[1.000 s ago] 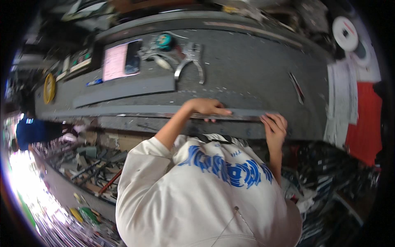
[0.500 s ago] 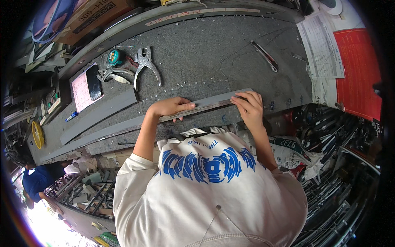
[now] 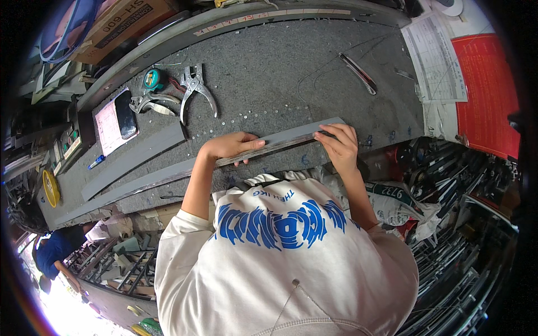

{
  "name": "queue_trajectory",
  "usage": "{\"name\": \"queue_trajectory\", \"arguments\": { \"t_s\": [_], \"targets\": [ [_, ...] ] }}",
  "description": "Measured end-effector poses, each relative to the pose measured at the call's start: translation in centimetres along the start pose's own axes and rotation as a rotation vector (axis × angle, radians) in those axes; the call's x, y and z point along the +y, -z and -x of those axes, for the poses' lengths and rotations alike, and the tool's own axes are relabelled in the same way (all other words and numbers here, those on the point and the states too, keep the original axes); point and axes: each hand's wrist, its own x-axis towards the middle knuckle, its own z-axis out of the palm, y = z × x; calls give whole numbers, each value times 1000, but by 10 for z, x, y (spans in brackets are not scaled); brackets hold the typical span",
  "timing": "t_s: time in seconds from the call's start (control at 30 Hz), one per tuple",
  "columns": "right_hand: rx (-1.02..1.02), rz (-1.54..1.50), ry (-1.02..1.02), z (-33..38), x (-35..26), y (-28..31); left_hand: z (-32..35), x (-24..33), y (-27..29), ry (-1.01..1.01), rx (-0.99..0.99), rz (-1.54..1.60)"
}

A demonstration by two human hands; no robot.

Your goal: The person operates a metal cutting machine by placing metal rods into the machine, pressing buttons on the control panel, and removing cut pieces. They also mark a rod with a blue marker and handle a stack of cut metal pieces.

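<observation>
A long stack of flat grey strips (image 3: 302,130) lies slantwise along the near side of the grey-covered bench. Its front edge shows thin layers. My left hand (image 3: 232,147) is closed around it near the middle, thumb along the top and fingertips showing at the near edge. At the stack's right end my right hand (image 3: 340,143) pinches the near edge between thumb and fingers. Behind the stack's left part rests a shorter grey strip (image 3: 140,157), apart from my hands.
Farther back lie hand punch pliers (image 3: 196,92), a second pair of pliers (image 3: 151,104), a green tape measure (image 3: 155,79), a phone (image 3: 125,115) and a blue marker (image 3: 96,162). A utility knife (image 3: 358,74) lies at right. Small round bits (image 3: 249,113) dot the bench. Another person (image 3: 53,252) is at far left.
My hands keep their grip on the stack, with hardly any movement. At the far left the other person's arm has shifted slightly.
</observation>
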Motion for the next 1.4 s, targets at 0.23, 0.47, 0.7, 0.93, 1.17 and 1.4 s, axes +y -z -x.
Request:
{"name": "queue_trajectory", "arguments": {
  "t_s": [0.23,0.47,0.7,0.93,1.17,1.4],
  "targets": [
    [-27,16,-48,-4,-3,1,-1,-3,-1,-6,6,17],
    [-51,47,-55,-5,-5,2,-2,-4,-1,-8,22,2],
    [4,37,-23,-1,-3,-1,-2,-4,-1,-15,29,-25],
    [-125,14,-173,-9,-6,3,-3,-7,-2,-51,28,-25],
    [-7,134,-164,6,-15,-10,5,2,3,-195,616,-370],
    [30,78,-188,30,-21,-23,-4,8,11,-164,867,-539]
  ]
}}
